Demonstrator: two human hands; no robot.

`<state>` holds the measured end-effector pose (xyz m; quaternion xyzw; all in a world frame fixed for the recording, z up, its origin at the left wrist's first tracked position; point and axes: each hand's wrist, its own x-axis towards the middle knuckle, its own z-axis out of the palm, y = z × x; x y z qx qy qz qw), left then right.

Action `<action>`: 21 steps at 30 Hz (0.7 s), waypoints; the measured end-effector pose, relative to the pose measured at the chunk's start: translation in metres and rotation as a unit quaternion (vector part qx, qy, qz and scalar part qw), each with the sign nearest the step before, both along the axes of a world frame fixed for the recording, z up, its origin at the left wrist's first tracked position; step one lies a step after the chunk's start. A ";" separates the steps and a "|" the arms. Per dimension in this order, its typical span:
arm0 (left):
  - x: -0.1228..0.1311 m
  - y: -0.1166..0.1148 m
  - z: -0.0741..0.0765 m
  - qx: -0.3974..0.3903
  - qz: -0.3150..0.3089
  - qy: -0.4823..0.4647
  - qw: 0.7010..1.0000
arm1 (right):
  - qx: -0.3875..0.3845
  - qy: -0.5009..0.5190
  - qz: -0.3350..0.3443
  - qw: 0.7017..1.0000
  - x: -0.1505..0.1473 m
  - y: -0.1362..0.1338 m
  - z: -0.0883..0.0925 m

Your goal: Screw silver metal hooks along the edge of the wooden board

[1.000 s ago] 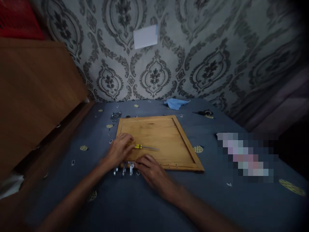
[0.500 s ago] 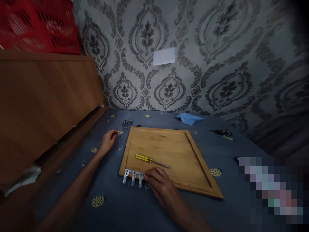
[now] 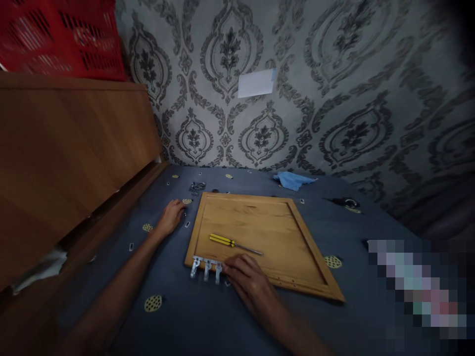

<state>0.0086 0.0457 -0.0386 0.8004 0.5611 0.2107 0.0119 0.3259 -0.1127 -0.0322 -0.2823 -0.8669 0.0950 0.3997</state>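
A framed wooden cabinet door (image 3: 256, 212) lies flat before me. Three silver metal hinges (image 3: 207, 269) sit in a row along its near left edge, their arms sticking out past the wood. My right hand (image 3: 250, 282) rests at that edge, fingers closed together against the rightmost hinge; the fingertips are partly hidden. A screwdriver (image 3: 222, 240) with a yellow and black handle lies on the door, beyond that hand. Left of the door, my left hand (image 3: 171, 217) is down on the cloth, its fingers drawn together by small bits. Whatever it pinches is too small to make out.
Dark blue patterned cloth (image 3: 126, 277) spreads under everything. Behind the door lie a small tangled dark bundle (image 3: 197, 187) and a blue cloth (image 3: 293, 180); a black object (image 3: 345, 201) is farther right. A wooden cabinet (image 3: 74, 158) with a red basket (image 3: 63, 39) borders the left.
My left hand has shifted slightly right toward the small bits, its fingers lower on the cloth. My right hand stays at the hinges; the view has moved a little.
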 end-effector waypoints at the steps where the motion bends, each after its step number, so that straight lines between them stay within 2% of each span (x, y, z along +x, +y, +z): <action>1: 0.000 -0.001 0.002 -0.002 0.003 0.010 1.000 | 0.004 0.000 0.000 1.000 0.000 0.000 0.000; 13: -0.004 -0.003 0.018 -0.059 0.062 0.086 0.993 | -0.017 -0.031 0.009 0.999 0.003 0.001 -0.002; 21: 0.004 -0.010 0.025 -0.051 0.083 0.070 0.993 | -0.006 -0.046 0.005 0.999 0.003 0.002 -0.004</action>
